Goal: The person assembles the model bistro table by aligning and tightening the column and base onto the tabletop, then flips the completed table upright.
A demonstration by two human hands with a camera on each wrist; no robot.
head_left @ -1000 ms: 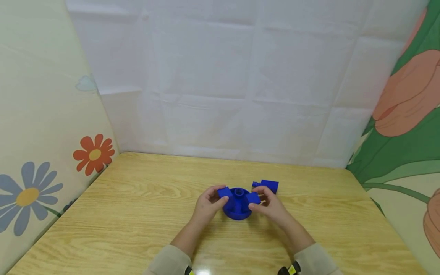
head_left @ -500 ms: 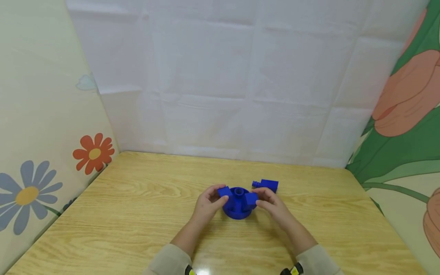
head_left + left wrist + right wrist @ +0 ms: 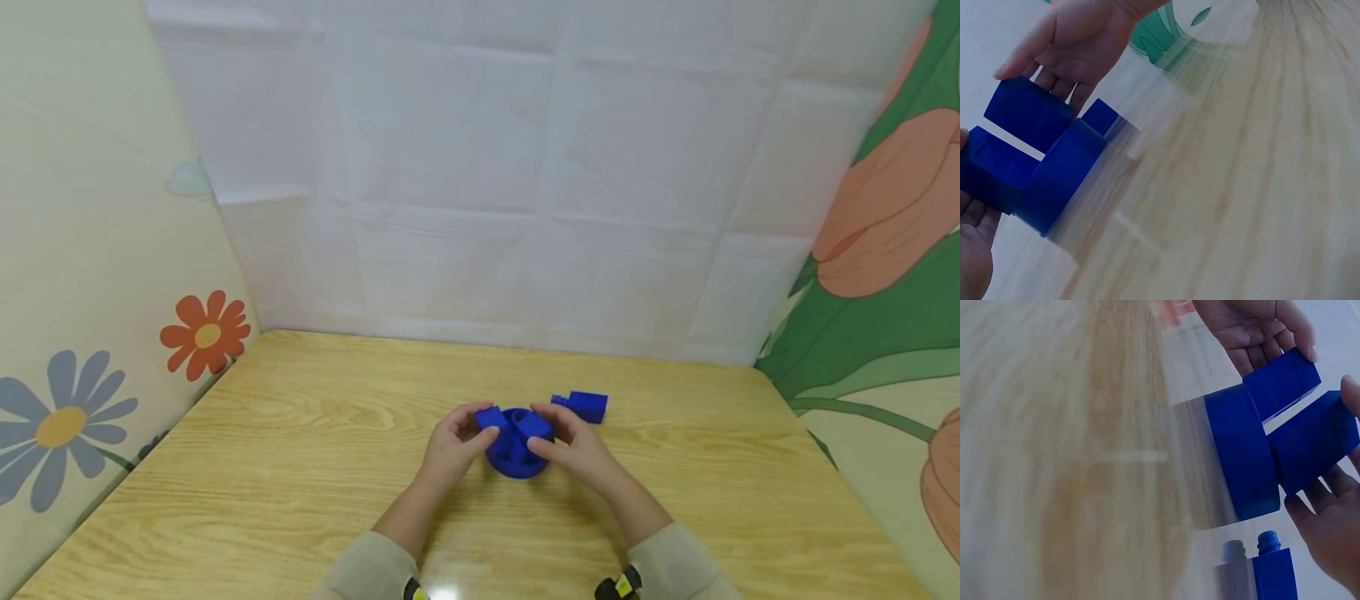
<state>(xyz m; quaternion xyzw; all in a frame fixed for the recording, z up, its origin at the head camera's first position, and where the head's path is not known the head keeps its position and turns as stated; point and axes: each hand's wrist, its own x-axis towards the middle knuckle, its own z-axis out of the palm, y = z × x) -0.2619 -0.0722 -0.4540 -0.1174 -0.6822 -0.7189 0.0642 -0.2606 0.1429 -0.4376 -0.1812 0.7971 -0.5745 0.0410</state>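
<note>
Head view: a round blue dish-shaped base sits at lower centre of the frame on the light wood-grain desk. The left hand grips a blue rectangular block over the base's left side, fingers parted by the block only. The right hand likewise pinches a second blue block over the right side. Right of centre, a blue block with a ridged neck lies beyond the right hand.

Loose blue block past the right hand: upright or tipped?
Tipped: the block lies on its side, its ribbed neck pointing sideways along the table.
</note>
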